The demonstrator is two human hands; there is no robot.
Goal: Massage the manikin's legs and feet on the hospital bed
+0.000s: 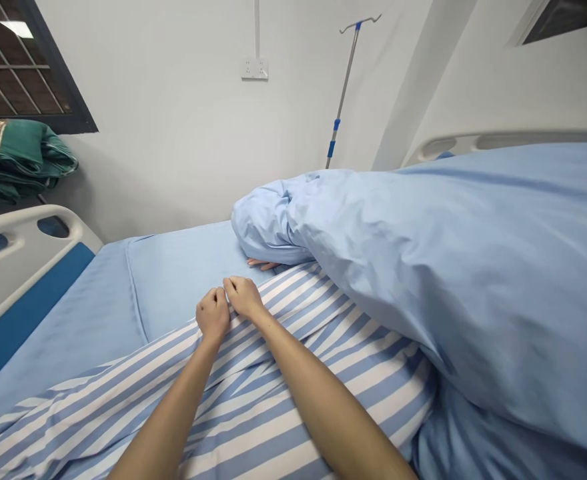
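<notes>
Both my hands are closed into fists, side by side over the far edge of a blue-and-white striped cloth (253, 387) that looks like pajamas. My left hand (213, 312) rests against the cloth, its thumb folded on top. Almost touching it, my right hand (243, 295) is curled a little farther forward. No object shows in either fist, though their undersides are hidden. A light blue quilt (423, 253) is bunched over the right part of the striped cloth. From under its far end peek the fingers of another hand (263, 265).
The bed has a light blue sheet (183, 267), a pale footboard (33, 243) at left and a rail (473, 141) at right. Behind stands an IV pole (346, 87) by the wall, near a socket (254, 69). Folded green cloth (18, 160) lies beyond the footboard.
</notes>
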